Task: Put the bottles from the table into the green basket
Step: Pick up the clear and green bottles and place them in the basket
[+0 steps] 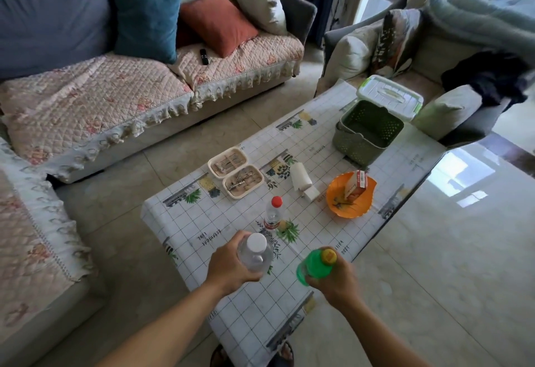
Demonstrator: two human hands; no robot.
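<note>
My left hand grips a clear bottle with a white cap above the near part of the table. My right hand holds a green bottle with a yellow cap beside it, to the right. A third bottle, clear with a red cap, stands upright on the table just beyond my hands. The green basket sits at the far end of the table, with nothing visible inside it.
A checked cloth covers the table. On it are two beige trays of small metal tools, a white roll, an orange bowl with a carton, and a white lidded box behind the basket. Sofas surround the table.
</note>
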